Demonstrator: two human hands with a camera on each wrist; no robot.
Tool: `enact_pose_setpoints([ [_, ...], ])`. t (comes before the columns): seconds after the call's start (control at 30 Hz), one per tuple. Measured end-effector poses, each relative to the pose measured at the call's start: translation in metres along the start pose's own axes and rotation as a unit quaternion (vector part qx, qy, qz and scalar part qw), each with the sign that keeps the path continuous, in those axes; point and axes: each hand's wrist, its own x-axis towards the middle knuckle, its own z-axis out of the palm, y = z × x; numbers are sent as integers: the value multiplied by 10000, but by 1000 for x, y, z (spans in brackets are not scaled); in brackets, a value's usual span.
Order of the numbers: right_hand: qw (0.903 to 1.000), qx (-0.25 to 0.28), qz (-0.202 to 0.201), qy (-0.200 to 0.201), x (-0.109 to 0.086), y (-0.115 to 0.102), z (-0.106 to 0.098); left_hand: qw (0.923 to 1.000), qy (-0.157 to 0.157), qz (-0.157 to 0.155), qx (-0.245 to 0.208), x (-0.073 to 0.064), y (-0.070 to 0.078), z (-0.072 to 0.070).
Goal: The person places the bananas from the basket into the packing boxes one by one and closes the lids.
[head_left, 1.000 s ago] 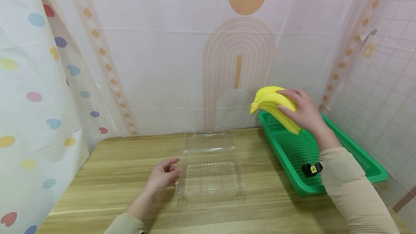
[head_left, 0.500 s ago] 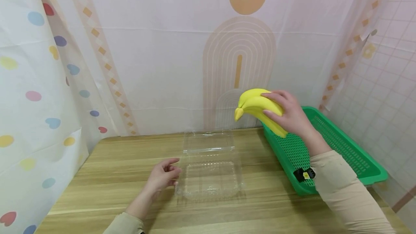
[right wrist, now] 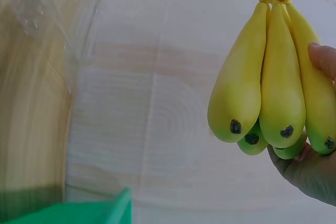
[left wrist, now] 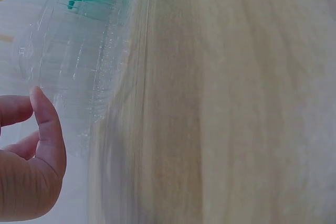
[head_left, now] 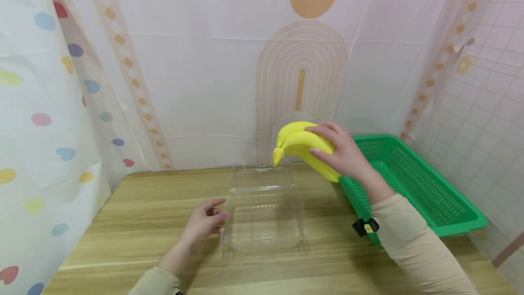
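Observation:
In the head view my right hand point(head_left: 341, 147) grips a bunch of yellow bananas point(head_left: 303, 142) in the air, near the inner side of the green basket. The right wrist view shows the bananas point(right wrist: 236, 93) stem up, with dark tips and greenish lower ends, and a thumb and fingers around one side. An open clear plastic clamshell box point(head_left: 266, 222) lies on the table, its lid point(head_left: 262, 177) folded back toward the curtain. At the box's left edge rests my left hand point(head_left: 204, 220), fingers loosely bent. Its fingertips are right at the rim in the left wrist view.
A green plastic basket point(head_left: 446, 185) with perforated walls stands at the right of the wooden table point(head_left: 135, 222). Behind the table hangs a patterned curtain point(head_left: 204, 81), and a dotted curtain point(head_left: 37, 158) hangs on the left.
My right hand has carried the bananas left and slightly down, from over the basket to beside it, nearer the clear box. The left hand and the box have stayed in place.

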Motion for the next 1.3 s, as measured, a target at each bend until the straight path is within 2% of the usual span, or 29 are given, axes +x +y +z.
enact_pose_setpoints([
  [0.17, 9998, 44, -51, -163, -2, -7, 15, 10000, -26, -17, -9, 0, -1, 0],
  [0.43, 9992, 104, -353, -180, -4, -12, 37, 10000, -5, 18, -12, 1, 0, 0],
  [0.7, 9982, 204, -314, -469, -10, -13, 61, 10000, 92, 4, -10, 1, -1, 2],
  [1.03, 9958, -135, -513, -745, -22, -15, 90, 9999, 147, 37, -41, 1, -2, 5],
  [1.3, 9930, -159, -778, -878, -29, -18, 113, 9999, 145, 49, -13, 0, -2, 4],
])
